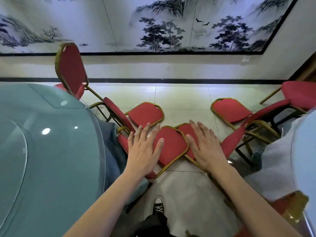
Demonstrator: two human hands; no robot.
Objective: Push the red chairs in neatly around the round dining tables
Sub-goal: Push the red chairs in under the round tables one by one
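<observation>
Left hand: I see my left hand [143, 147] flat, fingers spread straight, palm on a red chair back [172, 144], gripping nothing.
Right hand: my right hand [205, 146] lies flat, fingers straight, on the neighbouring chair back [187, 132].
Chairs: red padded cloth, gold metal frames; the two backs overlap at their edges, between the teal round table [42, 151] and a pale one [304, 159].
Floor: pale tiles [179, 98].

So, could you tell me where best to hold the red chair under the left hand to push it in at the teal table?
Probably the top rail of the red chair's backrest, from the aisle side, behind it. The backrest faces the person and its seat points at the teal table. The left hand lies flat on it; curling fingers over the gold rim should steer better.
</observation>
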